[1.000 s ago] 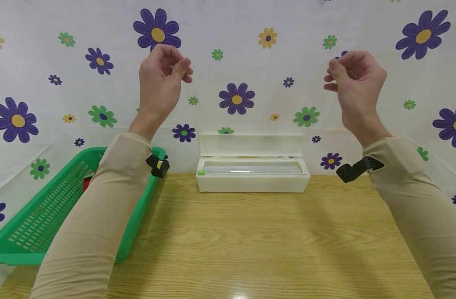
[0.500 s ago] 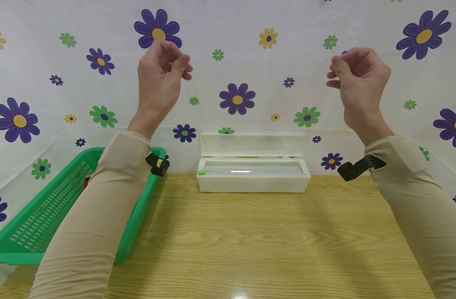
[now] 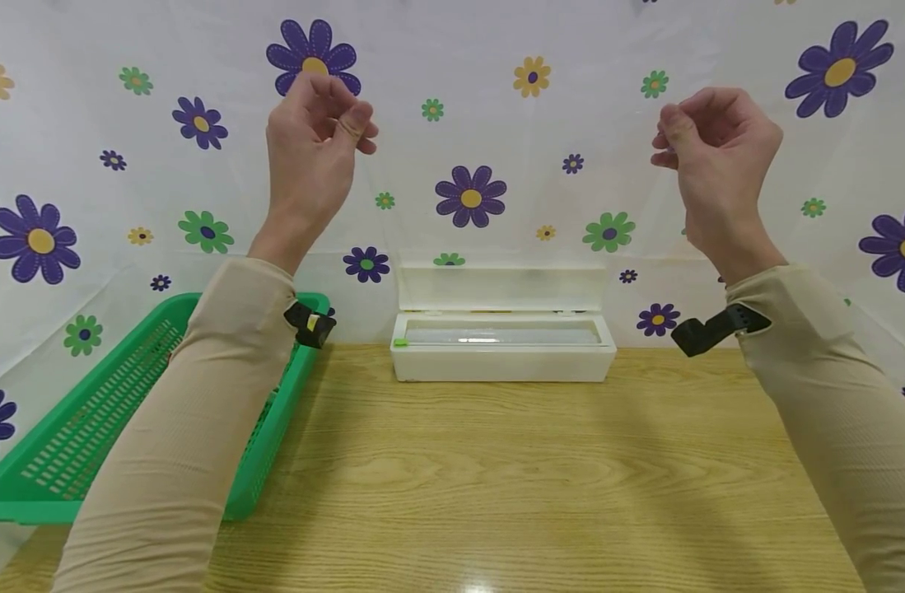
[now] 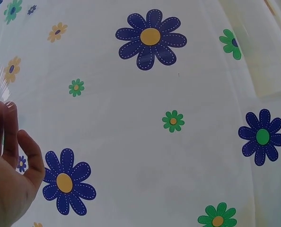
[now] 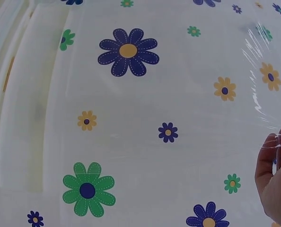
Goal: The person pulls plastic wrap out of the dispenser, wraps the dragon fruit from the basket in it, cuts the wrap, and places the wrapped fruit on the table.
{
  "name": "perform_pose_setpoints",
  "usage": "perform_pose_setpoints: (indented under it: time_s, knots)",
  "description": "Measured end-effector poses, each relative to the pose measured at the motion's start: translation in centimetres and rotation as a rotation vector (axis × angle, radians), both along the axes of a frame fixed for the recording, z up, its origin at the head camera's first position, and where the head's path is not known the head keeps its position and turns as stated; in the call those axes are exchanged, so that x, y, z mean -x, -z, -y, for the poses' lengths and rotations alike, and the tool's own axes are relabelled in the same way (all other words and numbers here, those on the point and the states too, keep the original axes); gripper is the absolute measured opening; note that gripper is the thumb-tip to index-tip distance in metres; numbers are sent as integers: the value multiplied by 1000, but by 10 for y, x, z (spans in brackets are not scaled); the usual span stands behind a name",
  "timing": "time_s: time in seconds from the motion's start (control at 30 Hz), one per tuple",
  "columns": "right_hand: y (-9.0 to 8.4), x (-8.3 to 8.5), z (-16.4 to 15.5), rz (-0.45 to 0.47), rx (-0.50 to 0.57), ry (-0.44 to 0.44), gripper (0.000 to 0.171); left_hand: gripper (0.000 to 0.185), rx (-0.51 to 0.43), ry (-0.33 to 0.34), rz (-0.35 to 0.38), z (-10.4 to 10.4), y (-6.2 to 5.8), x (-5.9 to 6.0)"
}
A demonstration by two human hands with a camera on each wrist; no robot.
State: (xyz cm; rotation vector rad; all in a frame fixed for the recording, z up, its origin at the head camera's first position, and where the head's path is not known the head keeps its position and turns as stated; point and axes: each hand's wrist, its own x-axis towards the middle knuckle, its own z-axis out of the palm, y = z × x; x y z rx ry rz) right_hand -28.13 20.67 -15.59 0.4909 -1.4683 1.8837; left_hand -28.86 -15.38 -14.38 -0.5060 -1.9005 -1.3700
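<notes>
My left hand [image 3: 310, 161] is raised at the upper left in the head view, thumb and fingers pinching a corner of clear cling film. Across from it, my right hand [image 3: 722, 169] pinches the film's other side. The sheet is almost invisible in the head view. Glossy creases of the cling film [image 5: 255, 92] show by the fingers in the right wrist view, and a crinkle shows at the left fingertips in the left wrist view. Below and between the hands, a white cling film dispenser [image 3: 500, 365] stands on the table, lid raised, with a film roll inside.
A green perforated plastic basket [image 3: 74, 445] stands at the left, partly hidden by the left sleeve. The wooden table [image 3: 482, 469] reaches back to a white sheet [image 3: 393, 49] printed with flowers. A small green piece [image 3: 401, 342] sits at the dispenser's left end.
Both hands have risen a little and moved slightly apart, still pinching the film. The dispenser and basket have stayed in place.
</notes>
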Motion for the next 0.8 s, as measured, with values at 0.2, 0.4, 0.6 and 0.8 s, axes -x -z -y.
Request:
perform_pose_setpoints:
  time_s: [0.2,0.4,0.6,0.8]
  knots:
    - [0,-2,0,2,1,9,15,15,14,-12,-21,-1,-1,-1]
    - [-4,-6,-1,8,14,12,18,15,23,-24,-46,-1,-2,-4]
    - [-6,-11,-2,-8,38,-8,19,19,-5,-11,-52,-1,-4,-8]
    - [-2,-19,-3,-24,47,-25,18,16,-58,41,-31,-2,-3,-18]
